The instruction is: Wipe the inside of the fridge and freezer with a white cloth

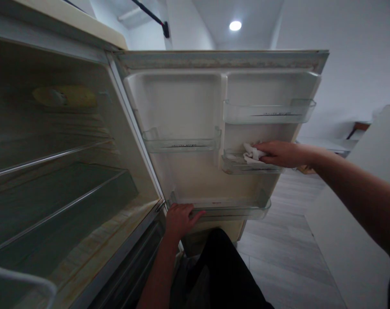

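A white cloth [252, 153] is bunched in the fingers of my right hand [281, 153], which reaches into the middle clear shelf bin [251, 168] on the right side of the open fridge door [188, 98]. My left hand [181, 219] rests on the left end of the bottom door bin [230, 212], close to the hinge side. Its thumb stretches out along the bin's front, while the other fingertips are partly hidden over the edge.
To the left stands the open fridge compartment [120, 111] with glass shelves [69, 193] and brownish stains along its floor. More door bins sit at the upper right [269, 113] and left [182, 146]. My dark-clad knee [220, 266] is below the door; a white panel [369, 193] stands right.
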Tool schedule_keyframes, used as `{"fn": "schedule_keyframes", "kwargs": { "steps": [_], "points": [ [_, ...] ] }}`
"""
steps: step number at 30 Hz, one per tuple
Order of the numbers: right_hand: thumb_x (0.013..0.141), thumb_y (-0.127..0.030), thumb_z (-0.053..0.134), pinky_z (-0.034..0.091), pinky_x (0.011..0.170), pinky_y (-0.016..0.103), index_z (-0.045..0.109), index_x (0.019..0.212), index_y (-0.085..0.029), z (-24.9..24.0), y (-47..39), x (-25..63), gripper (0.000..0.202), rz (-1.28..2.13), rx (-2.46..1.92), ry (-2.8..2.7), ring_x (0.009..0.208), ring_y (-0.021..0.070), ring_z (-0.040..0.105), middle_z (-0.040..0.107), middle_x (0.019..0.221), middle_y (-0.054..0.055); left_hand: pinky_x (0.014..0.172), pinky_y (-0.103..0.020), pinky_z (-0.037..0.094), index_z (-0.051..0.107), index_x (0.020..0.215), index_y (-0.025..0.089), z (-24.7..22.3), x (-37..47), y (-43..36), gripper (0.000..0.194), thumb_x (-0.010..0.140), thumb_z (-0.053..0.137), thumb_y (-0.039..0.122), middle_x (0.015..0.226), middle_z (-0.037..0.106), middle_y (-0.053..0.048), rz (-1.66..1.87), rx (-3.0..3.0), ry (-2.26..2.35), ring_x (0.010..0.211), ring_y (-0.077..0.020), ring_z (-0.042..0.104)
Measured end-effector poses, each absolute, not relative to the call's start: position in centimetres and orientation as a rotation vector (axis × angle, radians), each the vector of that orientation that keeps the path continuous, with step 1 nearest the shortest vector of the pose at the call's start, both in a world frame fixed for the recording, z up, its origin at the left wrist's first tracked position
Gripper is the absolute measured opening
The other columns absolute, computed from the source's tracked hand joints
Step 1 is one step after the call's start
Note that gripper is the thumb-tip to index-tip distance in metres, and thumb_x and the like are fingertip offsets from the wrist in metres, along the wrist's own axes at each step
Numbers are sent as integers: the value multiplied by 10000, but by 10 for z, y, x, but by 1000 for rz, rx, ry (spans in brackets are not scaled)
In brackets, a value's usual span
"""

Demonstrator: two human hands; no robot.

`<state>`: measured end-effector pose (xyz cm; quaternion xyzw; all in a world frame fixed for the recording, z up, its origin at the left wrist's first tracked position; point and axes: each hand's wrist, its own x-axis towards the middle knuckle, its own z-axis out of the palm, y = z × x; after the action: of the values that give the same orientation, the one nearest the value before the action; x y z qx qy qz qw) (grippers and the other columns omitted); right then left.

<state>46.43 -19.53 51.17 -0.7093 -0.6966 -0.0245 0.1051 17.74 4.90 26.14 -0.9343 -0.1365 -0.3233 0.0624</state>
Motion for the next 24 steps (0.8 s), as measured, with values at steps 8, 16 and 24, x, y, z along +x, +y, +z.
{"fn": "schedule_keyframes", "kwargs": {
  "steps": [8, 16, 24],
  "points": [
    [1010, -383, 491, 549, 885, 418, 649, 994, -186, 465, -203, 394, 253, -931, -1559, -1837, 1032, 259, 647, 688, 1070, 130, 752, -401, 442, 632, 674, 215, 262, 180, 46, 547, 950, 531, 677, 678, 717, -24, -942, -2831, -458, 692, -251, 707],
    [968, -500, 622, 363, 1160, 563, 666, 1231, -139, 423, -172, 387, 449, -1139, -1749, -2103, 1436, 386, 394, 324, 1636, 184, 754, -417, 458, 660, 709, 211, 265, 186, 41, 560, 974, 481, 670, 695, 726, -40, -822, -2844, -531, 699, -263, 714],
    [1044, -154, 358, 403, 838, 415, 475, 1505, -193, 410, -152, 406, 478, -1416, -2116, -1763, 1001, 280, 572, 672, 1156, 151, 765, -413, 462, 654, 732, 217, 262, 189, 42, 515, 993, 476, 624, 718, 733, -48, -858, -2847, -469, 701, -254, 708]
  ]
}}
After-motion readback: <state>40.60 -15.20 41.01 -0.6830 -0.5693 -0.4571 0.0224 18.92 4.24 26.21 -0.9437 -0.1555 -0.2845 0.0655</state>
